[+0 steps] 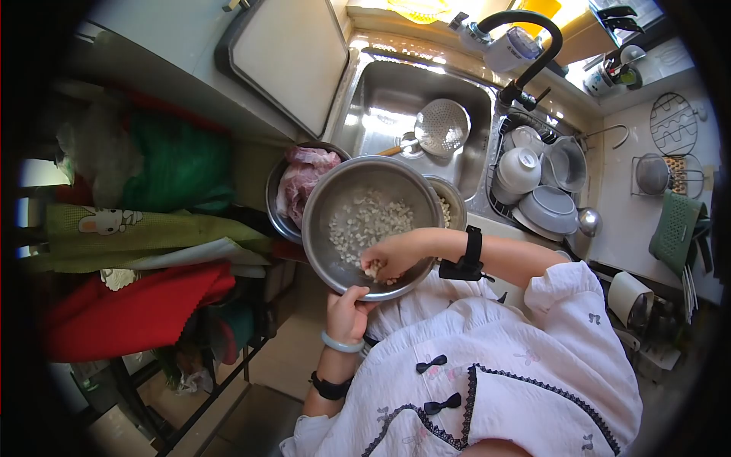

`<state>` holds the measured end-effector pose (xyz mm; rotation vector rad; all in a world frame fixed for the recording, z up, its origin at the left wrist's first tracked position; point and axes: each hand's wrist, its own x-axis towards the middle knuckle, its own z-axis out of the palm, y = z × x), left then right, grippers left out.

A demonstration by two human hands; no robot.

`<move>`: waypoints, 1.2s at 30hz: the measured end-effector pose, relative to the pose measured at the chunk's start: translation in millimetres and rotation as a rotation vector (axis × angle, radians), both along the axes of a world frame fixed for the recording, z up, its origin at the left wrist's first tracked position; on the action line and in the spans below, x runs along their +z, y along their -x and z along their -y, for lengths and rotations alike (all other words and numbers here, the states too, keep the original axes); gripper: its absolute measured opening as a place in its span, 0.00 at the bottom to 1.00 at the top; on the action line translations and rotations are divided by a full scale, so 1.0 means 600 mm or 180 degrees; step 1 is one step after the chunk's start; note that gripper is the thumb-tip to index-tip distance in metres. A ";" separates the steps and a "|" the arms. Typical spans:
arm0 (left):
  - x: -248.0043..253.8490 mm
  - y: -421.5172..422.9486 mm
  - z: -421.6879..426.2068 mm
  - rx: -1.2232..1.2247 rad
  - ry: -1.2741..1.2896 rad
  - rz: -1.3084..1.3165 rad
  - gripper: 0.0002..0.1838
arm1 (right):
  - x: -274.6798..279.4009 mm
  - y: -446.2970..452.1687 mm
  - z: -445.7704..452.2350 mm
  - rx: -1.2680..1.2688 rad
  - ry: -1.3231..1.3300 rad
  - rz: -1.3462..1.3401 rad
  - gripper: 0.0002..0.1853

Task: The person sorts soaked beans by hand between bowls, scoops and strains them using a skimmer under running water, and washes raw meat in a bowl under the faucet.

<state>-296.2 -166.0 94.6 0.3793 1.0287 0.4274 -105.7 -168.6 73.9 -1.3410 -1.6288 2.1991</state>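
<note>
A large metal bowl (320, 206) holds many small pale pieces (369, 221) scattered over its bottom. My left hand (349, 314) grips the bowl's near rim, thumb on top and fingers underneath. Inside the bowl, at its near side, my right hand (392, 257) is closed around some of the pale pieces. Behind the large bowl on the left, another metal bowl (276, 209) contains raw pink meat (303, 181). A smaller bowl (455, 199) with pale pieces shows partly behind the large bowl's right edge.
A metal sink (381, 84) holds a perforated ladle (442, 128). The black faucet (554, 38) curves above it. A dish rack (499, 202) with white bowls (520, 169) stands on the right. A cutting board (285, 61) lies left of the sink; cloths (145, 308) hang at far left.
</note>
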 end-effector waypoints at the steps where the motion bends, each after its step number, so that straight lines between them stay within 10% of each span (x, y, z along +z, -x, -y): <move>1: 0.001 -0.001 0.000 0.0002 0.0001 0.0001 0.25 | 0.001 -0.010 -0.001 -0.0257 -0.0285 0.0137 0.16; 6: -0.001 0.005 -0.003 -0.0120 -0.0071 -0.0061 0.26 | -0.043 -0.044 0.000 -0.0947 -0.2066 0.1233 0.11; 23: 0.010 0.005 -0.005 0.0062 -0.0054 -0.0068 0.20 | -0.044 -0.040 0.006 -0.0157 -0.2221 0.1349 0.08; 28: 0.013 0.003 -0.008 0.0107 -0.0043 -0.0097 0.20 | 0.017 -0.052 0.004 -0.0870 -0.0694 0.0074 0.07; 36: 0.006 0.005 -0.013 0.0017 0.0173 0.0117 0.21 | 0.059 -0.079 0.014 -0.1090 -0.1870 0.0543 0.07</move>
